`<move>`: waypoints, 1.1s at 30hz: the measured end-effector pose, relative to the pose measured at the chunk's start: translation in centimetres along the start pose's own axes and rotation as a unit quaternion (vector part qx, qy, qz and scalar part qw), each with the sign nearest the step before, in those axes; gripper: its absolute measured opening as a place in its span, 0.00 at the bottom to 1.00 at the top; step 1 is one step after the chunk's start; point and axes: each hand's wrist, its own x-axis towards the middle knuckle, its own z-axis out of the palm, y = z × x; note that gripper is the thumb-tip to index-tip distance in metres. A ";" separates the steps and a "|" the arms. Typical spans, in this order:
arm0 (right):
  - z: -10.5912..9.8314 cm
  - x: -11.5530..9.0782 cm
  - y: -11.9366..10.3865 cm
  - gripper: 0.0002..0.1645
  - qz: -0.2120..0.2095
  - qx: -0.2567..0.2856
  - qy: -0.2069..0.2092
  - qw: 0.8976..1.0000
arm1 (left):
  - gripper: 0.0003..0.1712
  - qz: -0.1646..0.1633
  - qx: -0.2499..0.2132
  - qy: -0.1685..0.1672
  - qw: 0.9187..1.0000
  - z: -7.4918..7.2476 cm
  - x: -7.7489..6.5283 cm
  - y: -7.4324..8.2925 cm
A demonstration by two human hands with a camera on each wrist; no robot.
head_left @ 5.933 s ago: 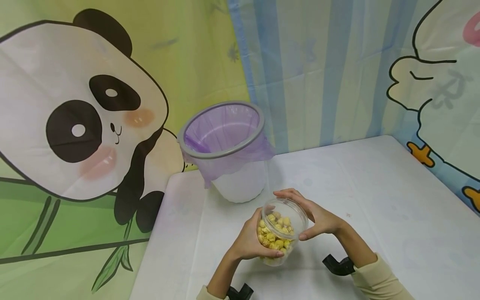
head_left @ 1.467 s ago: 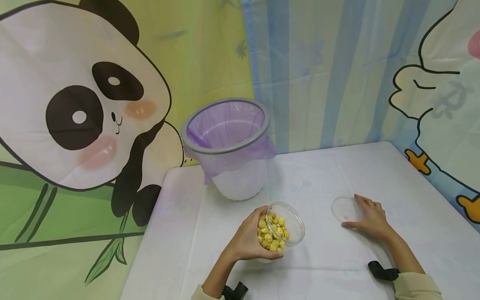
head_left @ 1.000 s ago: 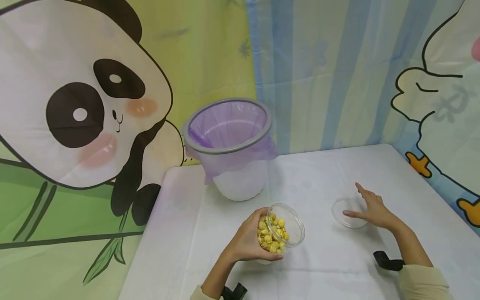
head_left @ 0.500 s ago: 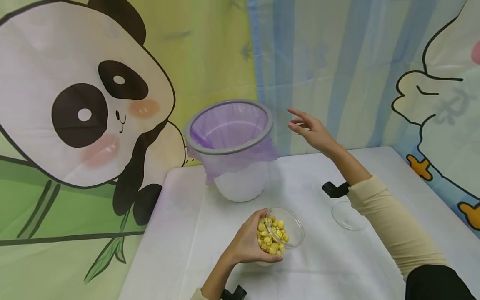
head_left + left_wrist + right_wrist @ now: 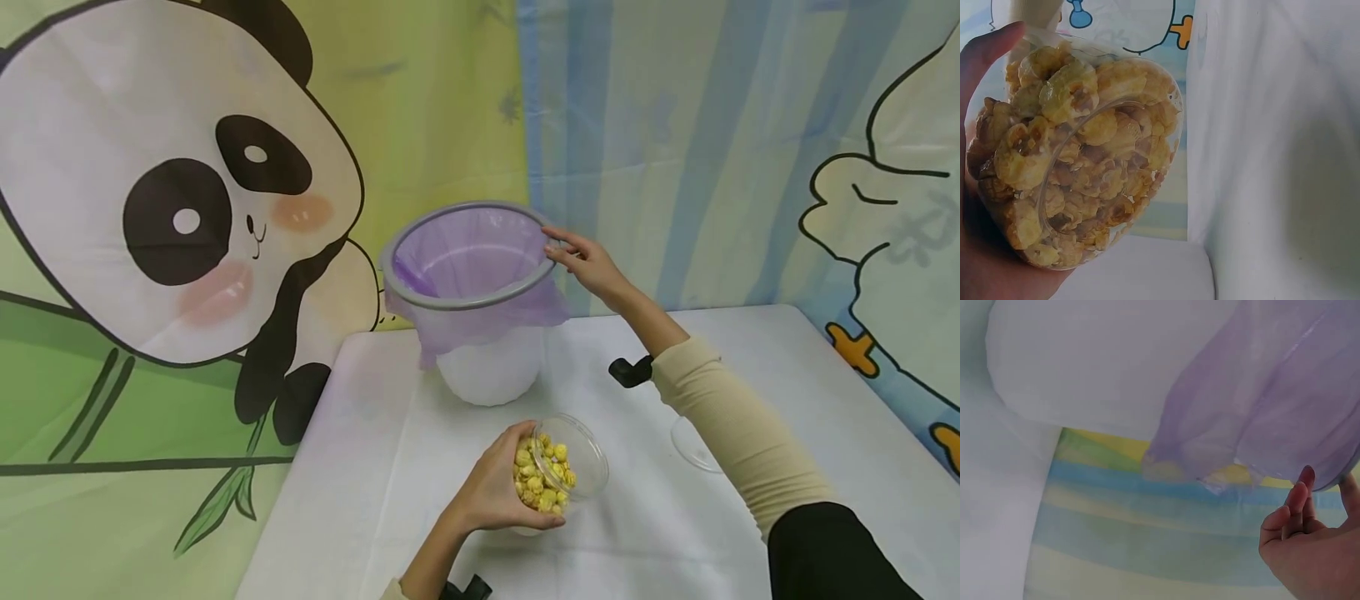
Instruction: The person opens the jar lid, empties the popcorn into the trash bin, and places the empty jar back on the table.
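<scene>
From my console I monitor a white table [image 5: 375, 475]. At its far left stands a round white bin [image 5: 491, 371] with a purple plastic liner [image 5: 498, 329] and a grey ring [image 5: 468, 304]. The right hand [image 5: 596, 271] touches the ring's right side; I cannot tell whether it clasps it. Nearer, the left hand [image 5: 498, 487] grips a tilted, clear round tub [image 5: 594, 458] of yellow popcorn [image 5: 540, 487]. At right lies a clear round lid [image 5: 690, 450].

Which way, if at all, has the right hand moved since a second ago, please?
Yes: judged against the bin, the right hand has moved left and farther forward, from the lid to the bin's rim.
</scene>
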 end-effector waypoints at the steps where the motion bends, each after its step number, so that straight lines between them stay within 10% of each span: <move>1: 0.1 0.0 0.2 0.30 -0.003 0.001 0.004 1.000 | 0.64 0.000 0.002 0.001 1.000 0.0 0.0 -0.1; 19: 1.3 0.0 0.8 0.25 -0.027 0.092 0.007 0.995 | 0.64 -0.008 0.080 0.093 0.992 -2.8 1.3 1.4; 33: 1.7 -1.0 -0.7 0.24 -0.031 0.109 0.011 0.994 | 0.62 0.075 0.028 0.155 0.985 -17.9 8.9 8.5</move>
